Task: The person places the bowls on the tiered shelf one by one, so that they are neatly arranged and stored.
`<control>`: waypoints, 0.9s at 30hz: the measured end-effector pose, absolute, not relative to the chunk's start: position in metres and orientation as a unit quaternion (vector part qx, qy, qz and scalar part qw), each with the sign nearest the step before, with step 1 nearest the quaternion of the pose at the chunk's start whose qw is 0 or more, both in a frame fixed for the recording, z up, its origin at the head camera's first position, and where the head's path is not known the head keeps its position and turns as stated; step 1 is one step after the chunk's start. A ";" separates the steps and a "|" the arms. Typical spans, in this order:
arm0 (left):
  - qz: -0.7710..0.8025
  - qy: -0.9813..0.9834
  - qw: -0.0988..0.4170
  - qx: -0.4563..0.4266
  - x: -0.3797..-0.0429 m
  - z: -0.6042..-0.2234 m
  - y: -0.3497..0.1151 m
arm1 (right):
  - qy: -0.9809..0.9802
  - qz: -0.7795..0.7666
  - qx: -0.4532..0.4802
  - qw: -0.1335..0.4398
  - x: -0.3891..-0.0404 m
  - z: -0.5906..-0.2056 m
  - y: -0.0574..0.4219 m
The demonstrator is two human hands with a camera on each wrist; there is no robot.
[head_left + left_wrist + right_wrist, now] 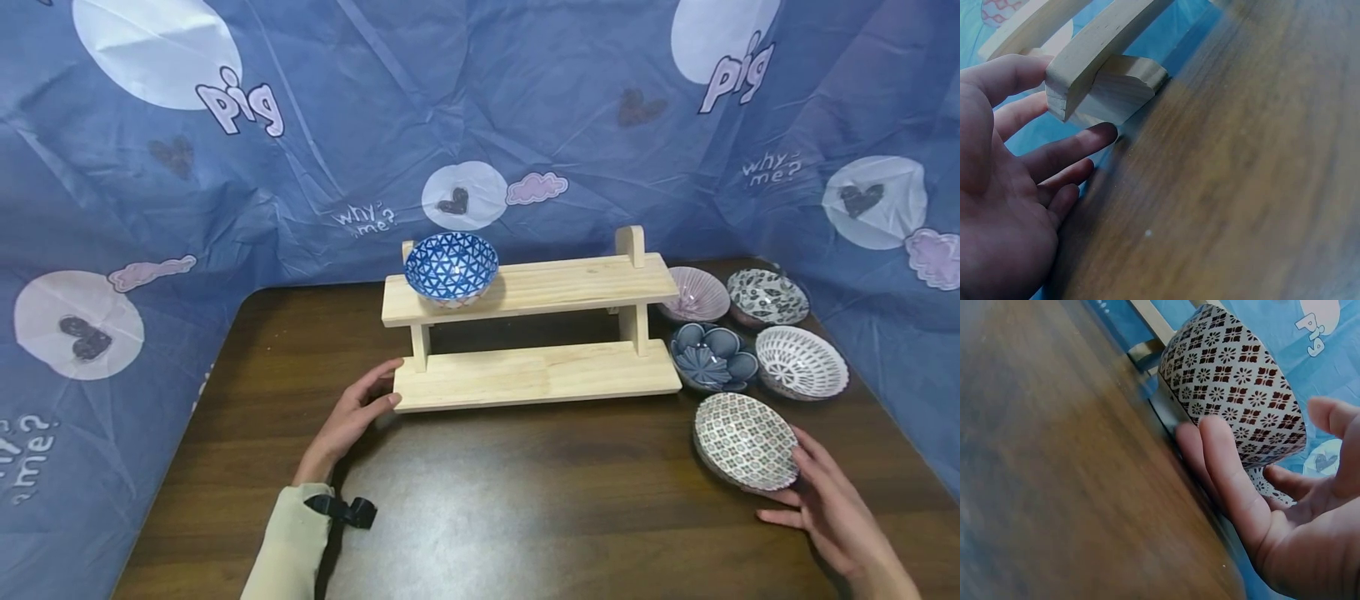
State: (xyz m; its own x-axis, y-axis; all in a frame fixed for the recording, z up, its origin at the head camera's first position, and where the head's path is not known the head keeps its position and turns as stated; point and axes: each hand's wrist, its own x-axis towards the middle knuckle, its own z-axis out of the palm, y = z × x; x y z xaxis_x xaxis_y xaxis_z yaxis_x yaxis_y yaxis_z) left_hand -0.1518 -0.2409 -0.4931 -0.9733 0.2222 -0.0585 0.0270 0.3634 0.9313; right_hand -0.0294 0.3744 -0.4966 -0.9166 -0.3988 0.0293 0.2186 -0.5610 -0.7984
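Note:
My right hand holds a bowl at its near right side, fingers at its rim and underneath. In the right wrist view that bowl shows dark flower and lattice motifs outside, with fingers against its lower side. Far to the left, my left hand touches the left end of the pale wooden two-tier shelf, at its lower board. From the left wrist, the other fingers stretch loosely below the board end. A blue triangle-patterned bowl stands on the upper tier's left part.
Right of the shelf sit a pink ribbed bowl, a leaf-patterned bowl, a blue petal bowl and a white dashed bowl. A printed blue cloth hangs behind the brown table.

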 end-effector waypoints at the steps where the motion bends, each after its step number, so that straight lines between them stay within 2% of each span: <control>1: 0.559 0.821 0.088 0.076 -0.152 -0.493 -0.241 | 0.435 -0.875 -0.110 0.181 -0.030 -0.496 0.374; 5: 0.563 0.819 0.089 0.074 -0.153 -0.494 -0.239 | 0.455 -0.863 -0.114 0.187 -0.030 -0.495 0.370; 27: 0.559 0.822 0.081 0.079 -0.152 -0.494 -0.241 | 0.477 -0.868 -0.096 0.099 -0.030 -0.506 0.362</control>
State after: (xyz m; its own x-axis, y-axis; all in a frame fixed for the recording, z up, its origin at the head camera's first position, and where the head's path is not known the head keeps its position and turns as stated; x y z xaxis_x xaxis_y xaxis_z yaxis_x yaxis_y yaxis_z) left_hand -0.1517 -0.2407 -0.4936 -0.9743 0.2210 -0.0445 0.0398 0.3630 0.9310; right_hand -0.0300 0.3616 -0.5060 -0.9621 -0.2632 0.0715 0.0805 -0.5245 -0.8476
